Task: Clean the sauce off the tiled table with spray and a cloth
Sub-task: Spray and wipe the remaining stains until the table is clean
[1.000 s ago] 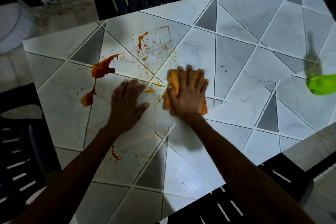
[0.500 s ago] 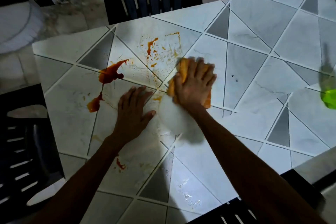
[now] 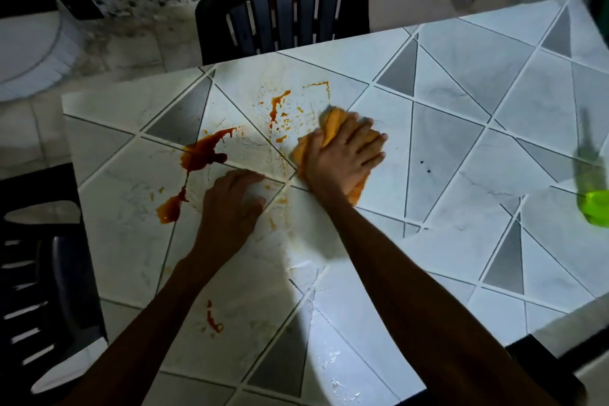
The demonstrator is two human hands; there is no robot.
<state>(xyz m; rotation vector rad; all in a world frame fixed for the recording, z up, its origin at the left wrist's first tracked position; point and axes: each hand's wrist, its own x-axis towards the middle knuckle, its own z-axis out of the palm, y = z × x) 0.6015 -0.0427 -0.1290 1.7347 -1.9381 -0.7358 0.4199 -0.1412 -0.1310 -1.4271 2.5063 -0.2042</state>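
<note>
Right hand [image 3: 342, 155] lies on top of the bunched orange cloth [image 3: 331, 123], grip spread, fingers fanned flat and pressing it onto the tiled table [image 3: 461, 59] near the middle. Left hand [image 3: 230, 204] rests palm down on the bare tile just beside it, grip relaxed and holding nothing, fingertips blurred.

The cloth sits at the right edge of the sauce splatter [image 3: 276, 105]. The thick sauce blot [image 3: 204, 155] and a smaller puddle [image 3: 171, 208] lie left of both hands, apart from the cloth. A small streak [image 3: 212, 320] is beside the left forearm.

Green spray bottle [image 3: 596, 208] is on the table at the far right, cut off by the frame and blurred; cannot tell what is in it. A black slatted chair [image 3: 283, 10] stands at the far side.
</note>
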